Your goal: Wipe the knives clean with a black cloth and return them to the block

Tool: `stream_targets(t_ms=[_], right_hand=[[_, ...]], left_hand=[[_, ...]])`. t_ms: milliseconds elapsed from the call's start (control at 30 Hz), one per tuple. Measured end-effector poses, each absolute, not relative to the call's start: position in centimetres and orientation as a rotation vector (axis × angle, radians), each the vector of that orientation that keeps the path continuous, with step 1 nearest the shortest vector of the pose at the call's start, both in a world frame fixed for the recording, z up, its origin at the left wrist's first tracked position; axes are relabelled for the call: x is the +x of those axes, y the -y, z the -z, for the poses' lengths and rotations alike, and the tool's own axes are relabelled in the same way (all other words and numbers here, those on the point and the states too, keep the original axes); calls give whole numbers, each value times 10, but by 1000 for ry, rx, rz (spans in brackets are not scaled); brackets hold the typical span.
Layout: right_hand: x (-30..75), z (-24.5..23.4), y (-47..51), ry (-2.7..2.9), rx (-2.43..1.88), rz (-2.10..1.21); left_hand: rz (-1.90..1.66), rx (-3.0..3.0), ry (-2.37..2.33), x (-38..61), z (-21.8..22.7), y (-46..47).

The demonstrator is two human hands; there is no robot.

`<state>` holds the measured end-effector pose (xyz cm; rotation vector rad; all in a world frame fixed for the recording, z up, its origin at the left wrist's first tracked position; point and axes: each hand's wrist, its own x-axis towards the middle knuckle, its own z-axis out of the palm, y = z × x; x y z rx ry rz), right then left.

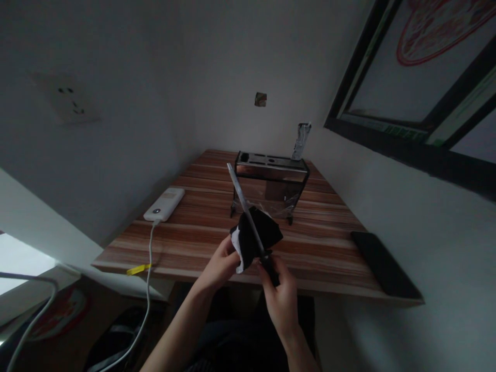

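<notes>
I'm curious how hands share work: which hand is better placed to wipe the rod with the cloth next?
Probably the left hand: it holds the black-and-white cloth beside the rod. The right hand grips the rod's black handle, so it seems better suited to steadying.

A rack (pixel 267 173) is standing toward the back of the table (pixel 325 253), a wrapped item (pixel 301 142) rising from its right end. A power bank (pixel 165 204) is lying to the left, its cable (pixel 150 245) running over the front edge; a flat slab (pixel 385 263) is resting at the front right corner. Before the rack, the left hand (pixel 225 261) is holding a cloth (pixel 269 232), and a rod (pixel 244 204) in the right hand (pixel 282 294) is crossing over it.
</notes>
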<state>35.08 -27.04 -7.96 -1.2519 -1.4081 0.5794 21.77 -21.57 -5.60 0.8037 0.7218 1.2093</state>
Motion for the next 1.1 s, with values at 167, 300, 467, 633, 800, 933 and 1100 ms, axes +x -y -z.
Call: stream_targets(t_ms=[167, 300, 467, 633, 800, 933, 1100], right_hand=[[353, 82, 269, 1376, -1272, -600], [354, 85, 270, 1354, -1288, -584], [352, 87, 272, 1353, -1286, -604], [354, 86, 273, 1352, -1286, -620], [354, 87, 274, 1349, -1267, -642], [352, 87, 275, 1351, -1252, -627], [353, 87, 275, 1345, -1252, -578]], left_hand=[[-1062, 486, -600, 207, 52, 216], [-1022, 316, -532, 206, 50, 215], [-1045, 254, -502, 215, 47, 213], [-1056, 218, -544, 213, 51, 209], [-1076, 266, -536, 214, 54, 210], [-1130, 394, -598, 216, 59, 212], [-1173, 631, -639, 214, 68, 215]])
